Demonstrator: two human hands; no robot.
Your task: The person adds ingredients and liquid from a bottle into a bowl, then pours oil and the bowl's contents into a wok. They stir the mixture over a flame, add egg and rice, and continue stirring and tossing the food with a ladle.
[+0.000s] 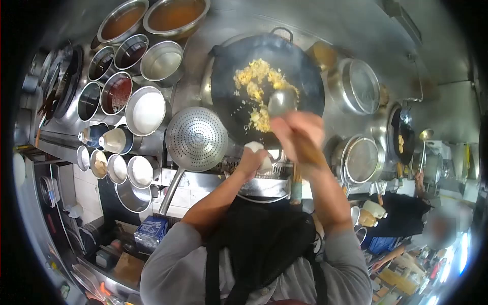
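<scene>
A large black wok holds scattered yellow egg-like pieces and small white bits. My right hand is closed around the wooden handle of a metal ladle, whose bowl is in the wok among the yellow pieces. The hand is slightly blurred. At the wok's near edge, my left hand is wrapped round a white cloth. Left of the wok, a perforated metal strainer lies with its handle toward me.
Metal pots of liquids and powders, including a white-filled pot, stand at the left. Round sieves and a lidded pot sit right of the wok. Another person is at the far right, near a second wok.
</scene>
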